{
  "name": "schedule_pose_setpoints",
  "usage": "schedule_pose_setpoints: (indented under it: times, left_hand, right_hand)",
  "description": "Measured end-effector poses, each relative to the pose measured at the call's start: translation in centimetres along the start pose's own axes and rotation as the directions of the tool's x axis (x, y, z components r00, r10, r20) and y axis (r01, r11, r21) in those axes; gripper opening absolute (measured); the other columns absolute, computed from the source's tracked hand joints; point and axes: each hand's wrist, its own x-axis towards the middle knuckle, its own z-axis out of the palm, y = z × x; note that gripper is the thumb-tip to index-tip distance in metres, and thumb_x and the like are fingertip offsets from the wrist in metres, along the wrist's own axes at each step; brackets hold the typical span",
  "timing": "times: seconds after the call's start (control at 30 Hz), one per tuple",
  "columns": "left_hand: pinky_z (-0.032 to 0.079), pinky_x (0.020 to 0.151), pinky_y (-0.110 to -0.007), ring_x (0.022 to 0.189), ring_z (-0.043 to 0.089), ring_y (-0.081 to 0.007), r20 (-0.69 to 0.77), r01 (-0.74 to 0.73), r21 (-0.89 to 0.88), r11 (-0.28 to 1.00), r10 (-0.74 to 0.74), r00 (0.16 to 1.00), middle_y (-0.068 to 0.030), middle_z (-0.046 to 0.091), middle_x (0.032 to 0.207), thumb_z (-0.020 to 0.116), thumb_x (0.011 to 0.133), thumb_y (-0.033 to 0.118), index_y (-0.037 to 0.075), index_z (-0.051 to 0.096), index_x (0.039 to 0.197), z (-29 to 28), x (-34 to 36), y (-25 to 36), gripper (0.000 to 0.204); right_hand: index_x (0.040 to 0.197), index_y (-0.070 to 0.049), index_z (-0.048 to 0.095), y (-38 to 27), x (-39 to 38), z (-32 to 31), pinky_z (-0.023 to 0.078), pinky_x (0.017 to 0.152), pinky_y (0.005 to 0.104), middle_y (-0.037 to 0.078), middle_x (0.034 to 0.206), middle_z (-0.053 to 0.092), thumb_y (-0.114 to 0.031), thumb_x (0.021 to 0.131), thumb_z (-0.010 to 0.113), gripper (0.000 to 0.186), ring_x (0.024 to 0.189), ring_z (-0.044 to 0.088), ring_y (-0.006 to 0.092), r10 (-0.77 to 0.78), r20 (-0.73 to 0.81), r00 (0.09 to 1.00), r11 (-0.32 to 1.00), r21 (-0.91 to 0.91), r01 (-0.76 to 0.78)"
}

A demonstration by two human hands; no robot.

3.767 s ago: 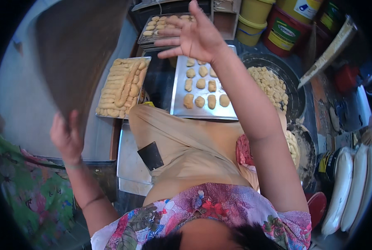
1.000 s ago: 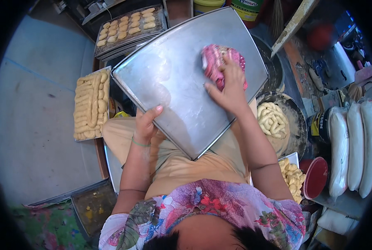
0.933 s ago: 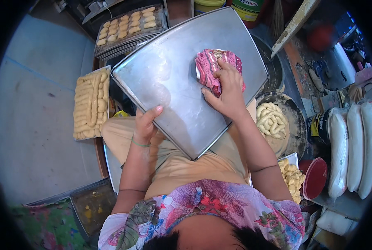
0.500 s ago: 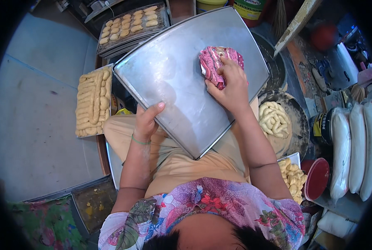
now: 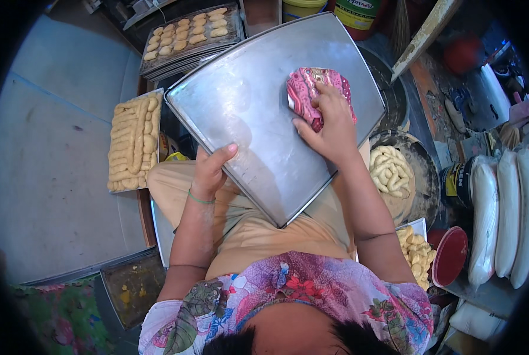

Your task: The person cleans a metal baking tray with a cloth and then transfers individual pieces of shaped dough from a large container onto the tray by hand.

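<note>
A large metal baking tray (image 5: 240, 106) rests tilted over my lap. My left hand (image 5: 212, 168) grips its lower left edge, the thumb on top and the fingers hidden underneath. On the tray's right half, a folded pink patterned cloth (image 5: 312, 89) lies pressed against the metal under my right hand (image 5: 332, 127). The fingers of that hand are bent over the cloth, and the thumb sits at its lower side. A greyish smear shows on the tray's surface between my hands.
To the left stands a tray of dough ropes (image 5: 133, 142). Small baked pieces lie on stacked trays (image 5: 193, 35) behind. At right are a dark basin (image 5: 424, 177) holding dough strips (image 5: 390, 171), a tray of dough pieces (image 5: 415, 254), a red lid (image 5: 449, 255) and long plastic-wrapped packs (image 5: 483, 222).
My right hand and the pink cloth have shifted very slightly to the right. The tray has barely moved, and my left hand keeps its hold.
</note>
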Motion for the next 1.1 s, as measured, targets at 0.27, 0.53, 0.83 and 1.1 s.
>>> schedule_pose_setpoints:
  times: [0.27,0.53,0.83,1.1]
  left_hand:
    - [0.047,0.083,-0.031,0.096,0.057,-0.0185,-0.003,0.004,0.015,1.0,-0.004,1.0,-0.0098,0.058,0.105,0.063,0.078,0.006,-0.002,0.048,0.12,0.1,0.1,0.1,0.045]
    - [0.049,0.083,-0.033,0.095,0.059,-0.02,-0.021,-0.031,0.037,0.999,0.032,0.999,-0.01,0.058,0.105,0.063,0.086,0.024,-0.003,0.047,0.121,-0.2,-0.2,-0.4,0.047]
    - [0.052,0.085,-0.037,0.104,0.058,-0.0247,0.261,0.148,-0.416,0.897,-0.038,0.964,-0.0146,0.054,0.122,0.038,0.093,0.054,0.003,0.038,0.132,0.3,1.9,-0.2,0.064]
    - [0.045,0.094,-0.039,0.111,0.053,-0.025,0.0,-0.053,-0.375,0.925,0.058,0.998,-0.0137,0.051,0.125,0.044,0.09,0.055,0.002,0.037,0.134,0.5,3.3,1.7,0.069]
  right_hand:
    - [0.088,-0.002,0.057,-1.0,0.0,0.3,0.038,0.094,0.0434,0.018,0.118,0.056,-0.029,0.066,0.073,0.038,0.111,0.05,0.0364,0.027,-0.02,0.999,0.998,-0.05,-0.028]
    - [0.093,-0.003,0.057,-2.2,-0.8,1.1,0.036,0.095,0.0461,0.018,0.12,0.054,-0.03,0.066,0.073,0.041,0.114,0.049,0.0344,0.03,0.025,0.999,0.999,-0.01,-0.03]
    - [0.111,-0.009,0.055,-6.0,3.6,4.7,0.02,0.107,0.0547,0.01,0.131,0.05,-0.034,0.076,0.062,0.044,0.128,0.04,0.0291,-0.352,0.174,0.92,0.92,0.246,0.306]
    - [0.137,-0.016,0.041,-10.3,-5.2,2.7,0.01,0.113,0.0511,0.01,0.146,0.034,-0.026,0.081,0.057,0.059,0.139,0.022,0.0263,-0.517,0.478,0.71,0.854,0.342,0.391]
